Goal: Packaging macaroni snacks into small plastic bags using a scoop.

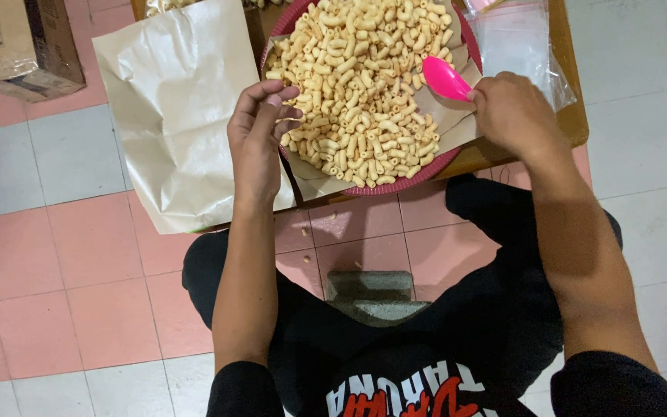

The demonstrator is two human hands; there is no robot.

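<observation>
While the right hand [515, 116] pinches a pink spoon [445, 79], bowl pointing left into the snacks [360, 85] on the tray [426, 170], the left hand [256, 139] sits nearer the pile's left edge, fingers loosely curled, touching pieces.

Pink and white tiled floor [79, 293], low wooden table [573, 116], cardboard box [21, 46] at upper left, even indoor light
</observation>
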